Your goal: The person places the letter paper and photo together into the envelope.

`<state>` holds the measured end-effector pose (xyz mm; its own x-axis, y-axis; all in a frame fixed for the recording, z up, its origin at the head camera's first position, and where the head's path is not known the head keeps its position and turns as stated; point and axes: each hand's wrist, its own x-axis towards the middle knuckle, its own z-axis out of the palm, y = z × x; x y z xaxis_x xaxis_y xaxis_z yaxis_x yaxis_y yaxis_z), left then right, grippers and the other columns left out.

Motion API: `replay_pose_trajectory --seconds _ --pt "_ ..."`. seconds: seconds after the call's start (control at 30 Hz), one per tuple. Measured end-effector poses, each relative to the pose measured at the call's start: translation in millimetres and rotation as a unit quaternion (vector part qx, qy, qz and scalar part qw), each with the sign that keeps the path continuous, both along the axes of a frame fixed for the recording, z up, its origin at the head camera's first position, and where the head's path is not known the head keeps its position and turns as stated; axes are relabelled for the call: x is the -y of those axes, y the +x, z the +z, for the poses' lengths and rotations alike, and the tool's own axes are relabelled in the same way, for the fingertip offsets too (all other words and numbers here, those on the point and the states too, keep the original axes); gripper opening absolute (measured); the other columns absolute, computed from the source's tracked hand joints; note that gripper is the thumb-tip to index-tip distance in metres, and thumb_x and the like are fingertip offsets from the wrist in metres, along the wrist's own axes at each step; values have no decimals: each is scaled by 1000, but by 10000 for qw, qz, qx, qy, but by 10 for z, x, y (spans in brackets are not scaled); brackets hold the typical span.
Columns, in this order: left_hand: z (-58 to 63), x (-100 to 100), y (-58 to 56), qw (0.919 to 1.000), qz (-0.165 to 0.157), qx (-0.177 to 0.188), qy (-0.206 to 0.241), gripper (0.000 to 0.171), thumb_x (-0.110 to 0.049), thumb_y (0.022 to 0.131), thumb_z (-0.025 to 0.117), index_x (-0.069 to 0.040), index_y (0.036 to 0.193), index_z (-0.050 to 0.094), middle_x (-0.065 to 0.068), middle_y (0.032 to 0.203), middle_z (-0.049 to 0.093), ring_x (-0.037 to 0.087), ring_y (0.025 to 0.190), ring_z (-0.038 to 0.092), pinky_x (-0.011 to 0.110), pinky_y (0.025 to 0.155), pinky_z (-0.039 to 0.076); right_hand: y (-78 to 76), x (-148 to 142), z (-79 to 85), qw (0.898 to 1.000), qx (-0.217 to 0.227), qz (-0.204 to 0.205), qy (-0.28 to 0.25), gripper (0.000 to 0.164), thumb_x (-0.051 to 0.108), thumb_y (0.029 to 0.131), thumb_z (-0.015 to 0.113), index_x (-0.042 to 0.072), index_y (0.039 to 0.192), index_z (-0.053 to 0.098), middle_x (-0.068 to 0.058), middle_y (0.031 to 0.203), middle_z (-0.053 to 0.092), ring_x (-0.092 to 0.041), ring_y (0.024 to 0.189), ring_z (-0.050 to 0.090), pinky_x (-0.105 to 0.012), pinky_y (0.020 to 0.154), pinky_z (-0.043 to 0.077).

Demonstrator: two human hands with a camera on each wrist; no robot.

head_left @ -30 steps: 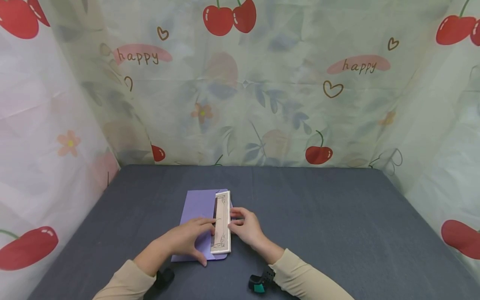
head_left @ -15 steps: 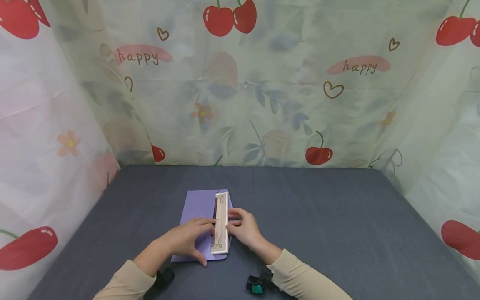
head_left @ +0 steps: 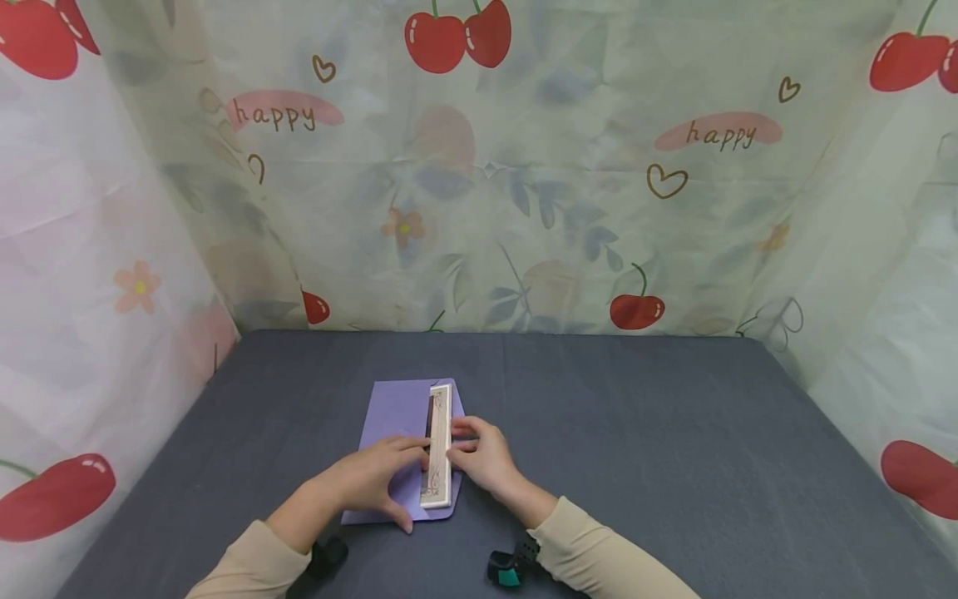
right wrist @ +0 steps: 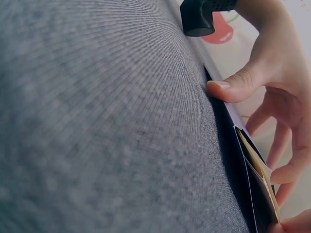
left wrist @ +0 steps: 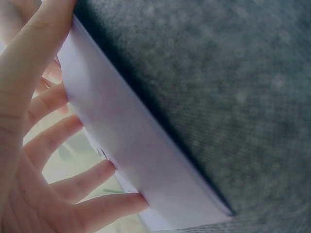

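Note:
A flat purple booklet [head_left: 392,408] with rounded right-hand corners lies on the dark table. Along its right side runs a narrow cream card [head_left: 437,449] with a scroll border, its right edge raised. My left hand [head_left: 382,474] spreads over the booklet, fingertips by the card's left side and thumb at the front edge. In the left wrist view its straight fingers [left wrist: 92,179] touch the purple surface. My right hand [head_left: 486,457] pinches the card's right edge between thumb and fingers. Seen from the right wrist, pale layers [right wrist: 257,165] stand apart in a wedge above the dark underside.
A dark grey cloth covers the table [head_left: 636,433]. Patterned curtains [head_left: 486,208] with cherries and hearts enclose the back and sides. Black wrist devices show below both forearms, the right one [head_left: 505,570] with a green patch.
My right hand has shifted slightly left with the card's right edge, so the card looks narrower from above. The left hand and the booklet have kept their place.

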<state>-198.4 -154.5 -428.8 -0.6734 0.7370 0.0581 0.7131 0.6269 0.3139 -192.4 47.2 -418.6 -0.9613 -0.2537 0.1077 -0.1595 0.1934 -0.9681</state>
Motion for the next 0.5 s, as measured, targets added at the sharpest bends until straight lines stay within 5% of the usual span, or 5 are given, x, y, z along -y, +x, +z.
replay_pose_trajectory --seconds 0.2,0.5 --pt "8 2 2 10000 29 31 -14 67 -50 56 82 -16 107 55 11 137 51 32 122 49 46 100 41 -41 17 -49 10000 32 -20 61 39 -13 77 56 -18 116 49 -38 111 56 -47 93 63 -35 68 58" --pt "8 -8 8 9999 87 127 -27 66 -49 56 82 -17 106 54 10 137 50 32 123 48 48 100 41 -215 27 -376 10000 43 38 -58 41 -10 77 59 -13 118 51 -33 113 59 -41 92 66 -34 68 58"
